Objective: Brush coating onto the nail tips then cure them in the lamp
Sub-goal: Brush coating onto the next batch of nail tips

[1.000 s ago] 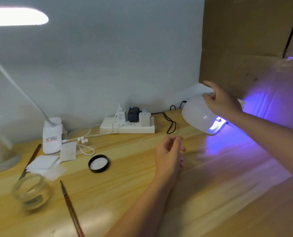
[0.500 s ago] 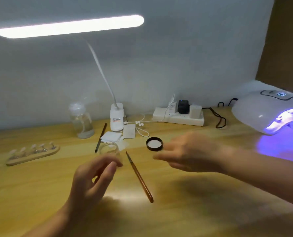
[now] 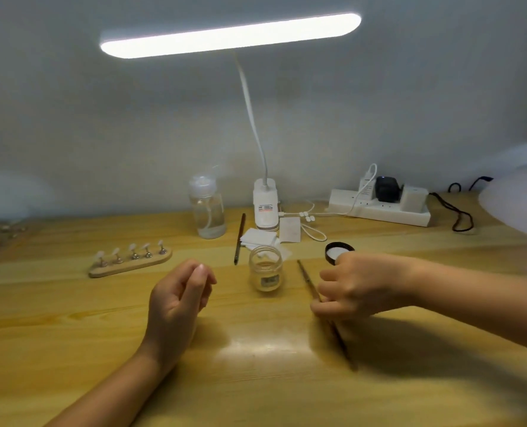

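Half the curing lamp (image 3: 521,211) cropped.

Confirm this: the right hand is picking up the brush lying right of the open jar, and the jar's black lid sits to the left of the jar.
One thing is wrong: the lid sits to the right of the jar, behind the right hand, not left. The head view shows it. The rest stands: the hand is closing on the brush lying right of the open jar.

- The left hand (image 3: 179,298) sits left of the open jar (image 3: 264,268), palm turned inward, fingers loosely curled and holding nothing; its forearm runs down to the lower left.
- The right hand (image 3: 356,286) lies right of the jar, knuckles up, fingers curled round the brush (image 3: 324,312); its forearm stretches off rightward.
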`<action>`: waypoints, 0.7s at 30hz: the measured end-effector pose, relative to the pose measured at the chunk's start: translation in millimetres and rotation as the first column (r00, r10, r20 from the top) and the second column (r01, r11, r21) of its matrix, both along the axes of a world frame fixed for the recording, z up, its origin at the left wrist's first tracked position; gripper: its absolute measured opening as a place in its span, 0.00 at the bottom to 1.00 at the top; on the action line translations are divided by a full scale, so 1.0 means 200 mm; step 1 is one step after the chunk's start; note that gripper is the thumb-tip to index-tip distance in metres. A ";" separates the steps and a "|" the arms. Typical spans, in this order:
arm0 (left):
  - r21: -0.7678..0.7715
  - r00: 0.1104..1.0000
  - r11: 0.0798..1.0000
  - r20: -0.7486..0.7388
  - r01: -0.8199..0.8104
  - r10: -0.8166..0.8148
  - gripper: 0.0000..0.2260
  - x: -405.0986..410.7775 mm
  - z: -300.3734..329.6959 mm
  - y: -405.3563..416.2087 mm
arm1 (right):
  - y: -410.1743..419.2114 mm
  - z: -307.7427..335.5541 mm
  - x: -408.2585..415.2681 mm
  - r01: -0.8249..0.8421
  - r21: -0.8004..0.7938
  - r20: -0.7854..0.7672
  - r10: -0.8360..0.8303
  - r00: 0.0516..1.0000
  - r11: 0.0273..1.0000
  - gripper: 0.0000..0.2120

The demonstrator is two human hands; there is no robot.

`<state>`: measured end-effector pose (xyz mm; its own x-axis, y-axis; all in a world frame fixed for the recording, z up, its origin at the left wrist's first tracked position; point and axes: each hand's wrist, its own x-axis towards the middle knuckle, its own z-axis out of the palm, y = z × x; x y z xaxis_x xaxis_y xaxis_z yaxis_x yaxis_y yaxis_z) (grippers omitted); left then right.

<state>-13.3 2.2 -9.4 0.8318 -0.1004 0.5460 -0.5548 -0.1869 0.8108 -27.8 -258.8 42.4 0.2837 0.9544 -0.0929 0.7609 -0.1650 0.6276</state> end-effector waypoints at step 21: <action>-0.253 0.964 0.933 -0.140 -0.257 0.227 0.08 0.17 0.10 0.23 | 0.77 -0.26 0.04 0.215 0.972 -0.210 0.054 0.976 -0.094 0.07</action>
